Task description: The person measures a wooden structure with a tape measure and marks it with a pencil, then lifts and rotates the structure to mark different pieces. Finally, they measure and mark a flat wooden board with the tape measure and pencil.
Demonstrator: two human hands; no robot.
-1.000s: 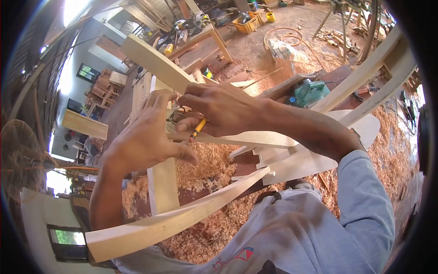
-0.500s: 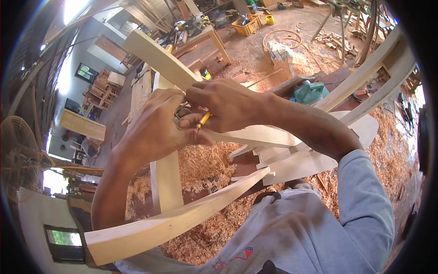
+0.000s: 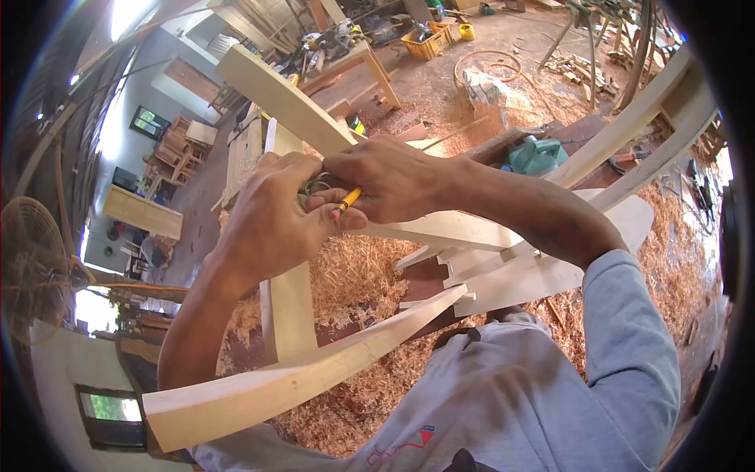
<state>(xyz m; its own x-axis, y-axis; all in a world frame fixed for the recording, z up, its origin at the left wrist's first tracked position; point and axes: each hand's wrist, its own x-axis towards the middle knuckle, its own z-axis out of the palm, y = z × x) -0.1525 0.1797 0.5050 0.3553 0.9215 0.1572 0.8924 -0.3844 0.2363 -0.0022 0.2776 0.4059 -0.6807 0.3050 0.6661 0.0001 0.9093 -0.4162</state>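
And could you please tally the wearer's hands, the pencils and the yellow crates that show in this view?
2 hands: left hand, right hand
1 pencil
1 yellow crate
Total: 4

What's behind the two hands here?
Past the left hand and right hand, a pale wooden beam emerges above and wood shavings show below; whatever the hands directly cover can't be seen.

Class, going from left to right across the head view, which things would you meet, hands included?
Fan → left hand → right hand → green tool.
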